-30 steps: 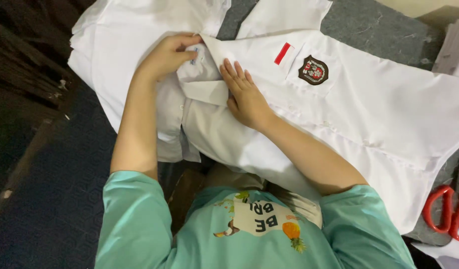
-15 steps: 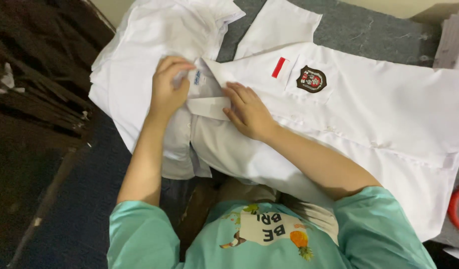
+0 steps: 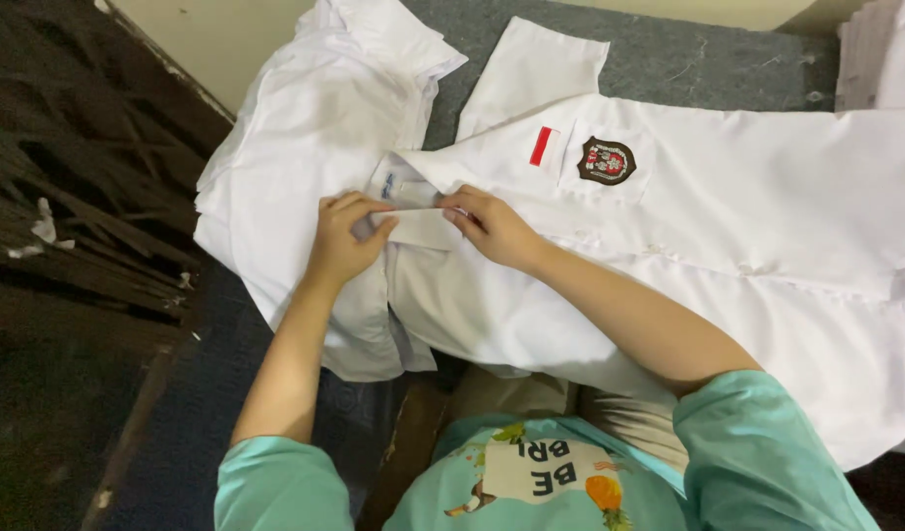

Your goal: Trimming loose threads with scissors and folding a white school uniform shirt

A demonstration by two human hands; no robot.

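Left hand (image 3: 342, 239) and right hand (image 3: 492, 224) together on the collar (image 3: 413, 218) of a white uniform shirt (image 3: 728, 246), fingers of both pinched shut on the collar's fold. Shirt spread flat across the grey surface (image 3: 698, 64), reaching toward its right edge, red stripe (image 3: 542, 146) and dark crest badge (image 3: 607, 161) facing up. Pile of white shirts (image 3: 315, 128) just beside, at the left edge.

Grey carpeted floor (image 3: 669, 59), cream wall (image 3: 206, 39), dark slatted furniture (image 3: 69, 167) at left.
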